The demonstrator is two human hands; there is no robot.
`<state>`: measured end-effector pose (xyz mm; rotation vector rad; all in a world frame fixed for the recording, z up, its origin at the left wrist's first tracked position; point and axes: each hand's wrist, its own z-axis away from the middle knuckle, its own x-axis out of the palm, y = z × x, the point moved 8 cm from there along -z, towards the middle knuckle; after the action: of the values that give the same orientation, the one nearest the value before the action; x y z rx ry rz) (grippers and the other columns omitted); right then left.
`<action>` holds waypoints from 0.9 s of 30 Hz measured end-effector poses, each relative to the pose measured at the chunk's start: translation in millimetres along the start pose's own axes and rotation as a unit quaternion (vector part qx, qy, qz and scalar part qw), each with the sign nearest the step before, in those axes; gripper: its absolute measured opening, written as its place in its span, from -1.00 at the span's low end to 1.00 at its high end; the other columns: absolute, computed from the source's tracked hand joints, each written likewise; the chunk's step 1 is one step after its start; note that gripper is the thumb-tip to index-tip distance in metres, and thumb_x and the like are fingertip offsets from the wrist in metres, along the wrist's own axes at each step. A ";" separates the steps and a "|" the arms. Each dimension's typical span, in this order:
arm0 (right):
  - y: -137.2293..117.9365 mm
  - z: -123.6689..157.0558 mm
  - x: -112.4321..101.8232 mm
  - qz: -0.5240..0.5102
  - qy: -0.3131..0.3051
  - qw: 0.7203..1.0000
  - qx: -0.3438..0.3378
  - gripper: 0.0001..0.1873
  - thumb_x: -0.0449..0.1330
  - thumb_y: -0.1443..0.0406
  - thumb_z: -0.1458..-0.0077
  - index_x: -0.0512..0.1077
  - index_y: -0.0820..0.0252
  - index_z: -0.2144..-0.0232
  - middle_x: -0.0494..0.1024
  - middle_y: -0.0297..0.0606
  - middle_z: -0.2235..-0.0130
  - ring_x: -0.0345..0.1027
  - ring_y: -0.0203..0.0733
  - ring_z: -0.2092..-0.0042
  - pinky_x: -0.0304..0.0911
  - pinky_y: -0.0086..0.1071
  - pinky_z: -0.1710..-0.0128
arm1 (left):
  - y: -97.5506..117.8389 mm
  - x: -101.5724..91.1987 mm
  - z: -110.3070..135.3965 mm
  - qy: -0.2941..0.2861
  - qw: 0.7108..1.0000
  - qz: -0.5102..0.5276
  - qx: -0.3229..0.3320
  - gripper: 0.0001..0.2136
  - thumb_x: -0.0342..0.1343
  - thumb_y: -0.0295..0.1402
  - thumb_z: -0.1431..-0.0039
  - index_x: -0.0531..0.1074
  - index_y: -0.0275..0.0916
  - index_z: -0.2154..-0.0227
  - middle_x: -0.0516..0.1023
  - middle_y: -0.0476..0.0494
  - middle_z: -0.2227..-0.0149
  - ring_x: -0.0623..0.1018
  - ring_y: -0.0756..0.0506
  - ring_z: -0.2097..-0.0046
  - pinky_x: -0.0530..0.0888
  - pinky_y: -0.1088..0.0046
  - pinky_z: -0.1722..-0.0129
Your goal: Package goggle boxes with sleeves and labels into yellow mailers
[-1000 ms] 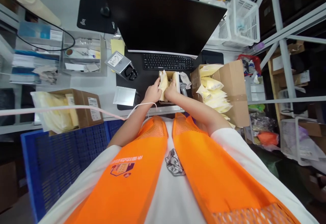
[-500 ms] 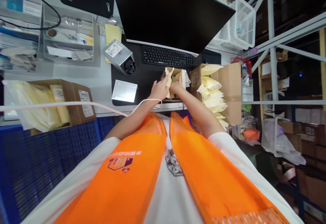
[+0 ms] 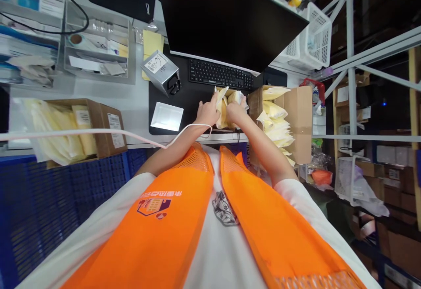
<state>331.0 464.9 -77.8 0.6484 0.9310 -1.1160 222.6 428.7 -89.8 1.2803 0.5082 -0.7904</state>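
A small cardboard box [image 3: 229,90] with pale yellow packets standing in it sits at the desk's front edge, between my two hands. My left hand [image 3: 208,113] is at its left side, closed on the edge of an upright yellow packet [image 3: 221,96]. From the right, my right hand [image 3: 237,112] reaches into the box, fingers curled against another yellow packet [image 3: 234,97]; its fingertips are partly hidden. Just to the right stands a larger open carton [image 3: 297,118], filled with a row of yellow padded packets [image 3: 275,122].
A keyboard [image 3: 219,74] and large monitor [image 3: 226,21] lie beyond the hands. To the left are a silver label-marked box [image 3: 161,72], a white card [image 3: 167,116] and a carton [image 3: 110,126] of yellow packets. A white cable [image 3: 144,138] crosses my left forearm.
My right hand has shifted slightly within the small box, and more of the yellow packets shows between the hands. The whole view has moved a little to the right and down.
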 end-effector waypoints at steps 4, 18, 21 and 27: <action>47.4 18.2 -12.6 -0.107 0.072 0.990 0.048 -0.65 0.04 0.47 -0.17 0.62 0.34 0.16 0.61 0.03 0.01 0.45 0.03 -0.09 0.08 0.12 -0.34 | -1.7 -0.9 0.2 0.005 1.000 0.014 0.002 -0.23 0.00 -0.48 -0.20 -0.06 -0.33 -0.47 0.65 -0.34 0.03 0.59 -0.32 -0.07 0.21 -0.05 -0.32; 102.7 50.8 29.2 -0.566 0.254 0.773 0.134 -0.63 0.14 0.36 0.07 0.27 0.17 0.14 0.44 -0.34 0.30 0.38 -0.26 0.23 0.38 -0.35 0.05 | -0.5 -9.0 0.0 0.019 0.999 0.041 0.005 -0.31 -0.01 -0.42 -0.27 0.03 -0.26 -0.46 0.64 -0.32 0.02 0.64 -0.32 0.01 0.48 0.17 -0.06; 90.4 47.1 20.9 -0.531 0.244 0.803 0.119 -0.63 0.11 0.34 0.01 0.27 0.18 0.09 0.44 -0.29 0.28 0.40 -0.22 0.20 0.39 -0.31 0.03 | 6.1 -13.6 -1.3 0.029 0.997 0.067 0.021 -0.33 -0.01 -0.40 -0.27 0.08 -0.24 -0.44 0.61 -0.31 -0.06 0.62 -0.30 -0.03 0.48 0.19 -0.08; 84.0 49.6 0.2 -0.495 0.302 0.809 0.100 -0.62 0.05 0.30 -0.08 0.28 0.23 0.02 0.45 -0.21 0.23 0.41 -0.18 0.16 0.39 -0.28 0.00 | 17.4 -30.4 -4.0 0.090 0.982 0.156 0.062 -0.40 -0.04 -0.41 -0.29 0.15 -0.25 -0.40 0.62 -0.23 -0.04 0.64 -0.19 0.05 0.49 0.30 -0.06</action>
<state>424.8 451.4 -55.0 0.7121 1.8342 -2.0122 216.6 441.3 -57.5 1.5122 0.3926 -0.4507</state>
